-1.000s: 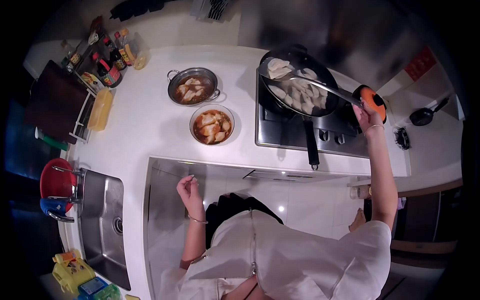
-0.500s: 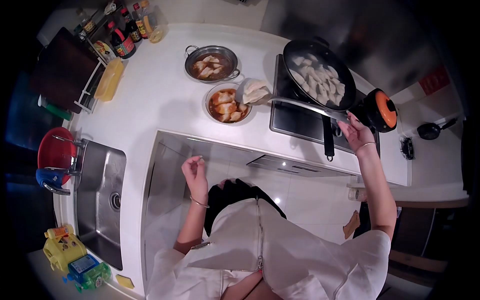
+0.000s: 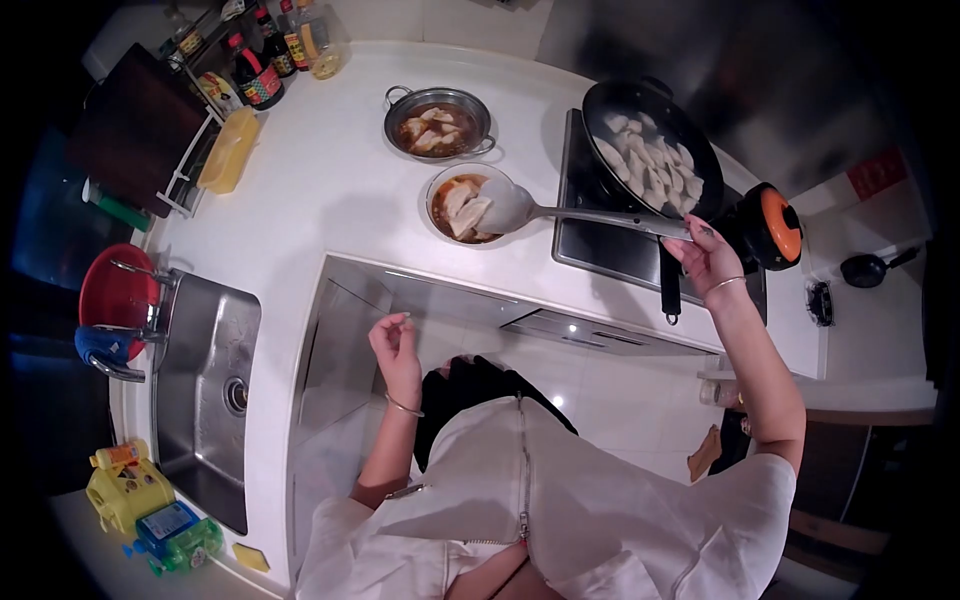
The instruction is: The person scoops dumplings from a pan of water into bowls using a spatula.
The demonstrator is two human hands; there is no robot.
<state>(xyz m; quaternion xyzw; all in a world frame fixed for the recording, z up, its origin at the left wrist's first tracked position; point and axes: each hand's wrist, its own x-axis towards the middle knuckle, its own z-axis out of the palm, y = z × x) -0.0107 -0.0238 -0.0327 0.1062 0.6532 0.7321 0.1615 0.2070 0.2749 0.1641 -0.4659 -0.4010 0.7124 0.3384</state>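
Note:
My right hand grips the handle end of a metal ladle. The ladle's head is tipped over a glass bowl of dumplings in red-brown broth, and pale dumplings lie at its lip, in the bowl. Behind this bowl stands a two-handled metal bowl with dumplings in similar broth. A black pan on the stove holds several pale dumplings. My left hand is raised before the counter's front edge, its fingers curled together; whether anything small is between them cannot be made out.
An orange-lidded pot sits right of the pan, whose black handle points toward me. At the left are a steel sink, a red basin, sauce bottles, a yellow container and detergent bottles.
The ladle has moved left from over the pan to the glass bowl and tipped, and its dumplings are now in the bowl. My right hand moved left with it. The whole view shifted.

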